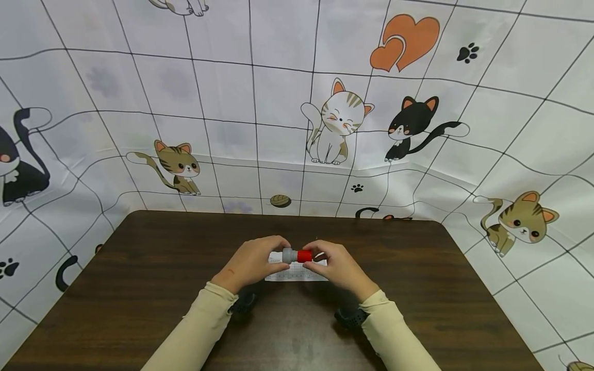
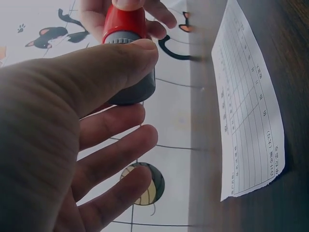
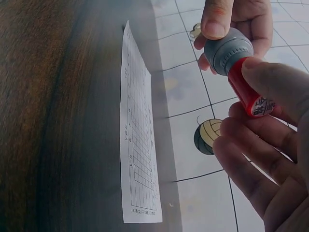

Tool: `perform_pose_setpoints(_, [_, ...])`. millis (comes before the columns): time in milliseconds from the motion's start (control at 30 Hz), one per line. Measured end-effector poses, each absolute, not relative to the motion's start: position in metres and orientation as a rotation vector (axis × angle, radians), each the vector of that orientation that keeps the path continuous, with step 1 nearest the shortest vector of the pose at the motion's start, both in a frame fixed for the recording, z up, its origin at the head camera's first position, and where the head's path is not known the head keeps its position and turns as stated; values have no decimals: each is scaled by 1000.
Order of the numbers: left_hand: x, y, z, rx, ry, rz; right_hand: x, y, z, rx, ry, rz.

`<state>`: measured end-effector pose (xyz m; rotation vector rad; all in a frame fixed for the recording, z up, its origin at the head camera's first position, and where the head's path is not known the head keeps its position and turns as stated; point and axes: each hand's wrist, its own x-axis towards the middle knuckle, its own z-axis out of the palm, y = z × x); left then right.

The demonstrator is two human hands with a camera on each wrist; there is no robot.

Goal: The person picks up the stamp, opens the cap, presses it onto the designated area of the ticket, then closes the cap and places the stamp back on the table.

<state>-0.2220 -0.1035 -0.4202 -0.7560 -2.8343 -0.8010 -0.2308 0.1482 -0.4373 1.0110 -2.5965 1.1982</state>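
Plastic-looking, so judge the stamp (image 1: 303, 256) light, stiff, perhaps slippery: over the paper (image 1: 297, 275) towards the far edge of the bench (image 1: 139, 288), clamped by left fingers (image 2: 116, 125) on the grey end (image 3: 224, 48) and right fingers (image 3: 251, 145) on the red barrel (image 3: 240, 84), best gripped round its sides.

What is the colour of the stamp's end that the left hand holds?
That end of the stamp is grey, best seen in the right wrist view.

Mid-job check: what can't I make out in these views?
- Head: print on the paper, too small.
- Right wrist: characters on the red piece's end, too small and slanted.
- Left wrist: part of the grey piece, covered by the left hand.
- Left wrist: most of the right hand, beyond the top edge.
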Motion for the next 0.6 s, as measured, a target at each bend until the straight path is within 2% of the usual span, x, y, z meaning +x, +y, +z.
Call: perform_pose_setpoints(600, [-221, -102, -420, -812, -2786, -771, -230, 148, -440, 931, -2577, 1227])
